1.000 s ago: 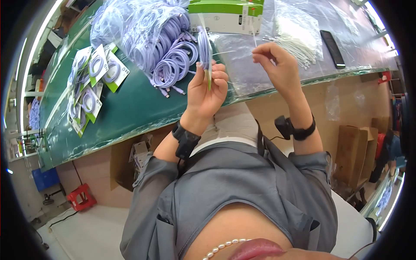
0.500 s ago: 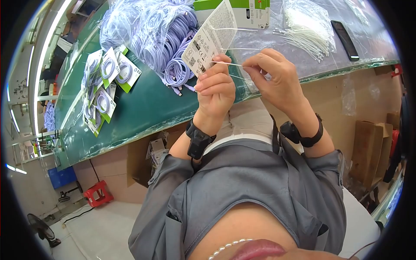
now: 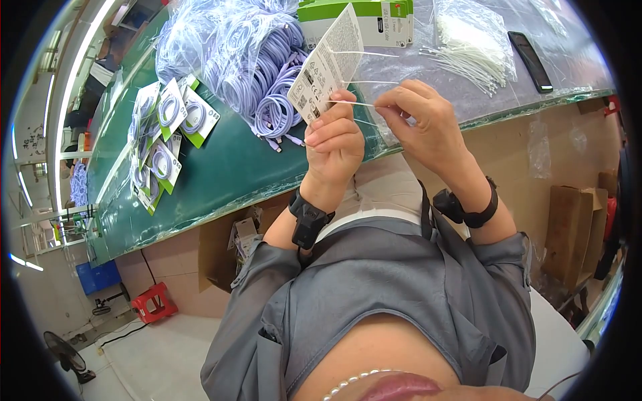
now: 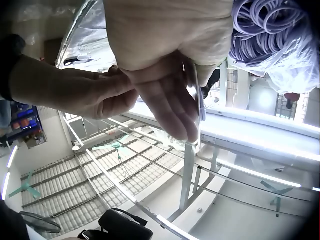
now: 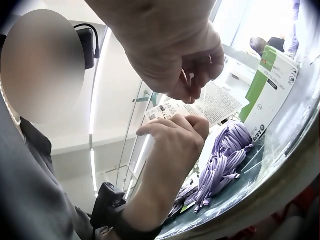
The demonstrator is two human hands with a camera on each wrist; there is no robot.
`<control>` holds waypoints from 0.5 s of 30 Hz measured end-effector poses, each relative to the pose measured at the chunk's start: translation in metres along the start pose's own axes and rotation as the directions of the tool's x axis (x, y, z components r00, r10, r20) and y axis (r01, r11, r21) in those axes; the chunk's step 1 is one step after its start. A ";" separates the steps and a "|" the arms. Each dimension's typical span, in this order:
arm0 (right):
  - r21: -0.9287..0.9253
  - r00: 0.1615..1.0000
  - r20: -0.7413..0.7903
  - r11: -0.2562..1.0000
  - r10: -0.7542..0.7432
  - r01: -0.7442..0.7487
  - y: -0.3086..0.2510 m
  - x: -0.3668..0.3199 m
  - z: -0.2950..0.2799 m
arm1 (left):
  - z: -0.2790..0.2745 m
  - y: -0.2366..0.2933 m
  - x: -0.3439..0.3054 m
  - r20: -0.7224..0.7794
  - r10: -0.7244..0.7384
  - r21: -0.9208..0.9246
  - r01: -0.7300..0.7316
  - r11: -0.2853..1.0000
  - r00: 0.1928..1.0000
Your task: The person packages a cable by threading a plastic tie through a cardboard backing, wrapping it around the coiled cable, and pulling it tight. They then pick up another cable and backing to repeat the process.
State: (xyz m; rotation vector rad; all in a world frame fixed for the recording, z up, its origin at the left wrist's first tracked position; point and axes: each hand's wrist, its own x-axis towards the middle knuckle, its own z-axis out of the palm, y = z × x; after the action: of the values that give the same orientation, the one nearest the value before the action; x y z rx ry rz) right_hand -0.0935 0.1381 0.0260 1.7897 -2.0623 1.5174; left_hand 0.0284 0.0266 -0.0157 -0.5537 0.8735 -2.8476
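My left hand [image 3: 336, 150] grips a printed packaging card [image 3: 326, 67] by its lower edge, with its white text side facing me. Several thin white ties stick out from the card toward the right. My right hand [image 3: 428, 120] pinches the end of one white cable tie [image 3: 358, 103] between thumb and forefinger, just right of the card. In the right wrist view the card [image 5: 220, 104] spans behind both hands. Seen from the left wrist, the card [image 4: 200, 120] is almost edge-on beside the fingers, and its cable side is mostly hidden.
Coiled lilac cables [image 3: 257, 73], partly in clear plastic, are piled at the back. Finished-looking carded cables [image 3: 164, 137] lie on the green table [image 3: 221, 174] at left. Green-white cards [image 3: 374, 23], a bag of white ties [image 3: 471, 47] and a phone [image 3: 530, 61] lie toward the back right.
The card in my left hand has turned from edge-on to showing its printed back. My right hand has moved down and left and now pinches a tie at the card.
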 end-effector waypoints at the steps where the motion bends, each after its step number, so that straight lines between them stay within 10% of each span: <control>1: 0.005 1.000 0.003 1.000 -0.009 0.009 0.000 0.000 0.000 | 0.000 0.000 0.000 -0.006 -0.002 0.007 0.002 1.000 1.000; 7: 0.080 0.998 0.055 0.996 0.037 -0.041 0.000 0.000 0.002 | -0.006 0.004 -0.001 -0.022 -0.004 0.254 0.010 0.967 1.000; 10: 0.224 0.997 0.017 0.972 0.072 -0.074 0.012 -0.001 0.001 | -0.006 0.006 -0.003 -0.036 -0.045 0.770 0.056 0.635 0.998; 15: 0.359 0.986 -0.091 0.928 0.139 -0.098 0.026 -0.011 0.005 | 0.005 -0.018 0.005 -0.135 0.192 0.942 0.066 0.328 0.972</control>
State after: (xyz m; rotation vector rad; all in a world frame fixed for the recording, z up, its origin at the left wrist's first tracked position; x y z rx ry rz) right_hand -0.1074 0.1395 0.0008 1.6465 -1.9750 2.0887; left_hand 0.0258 0.0379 -0.0008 0.0025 -0.8508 -2.6991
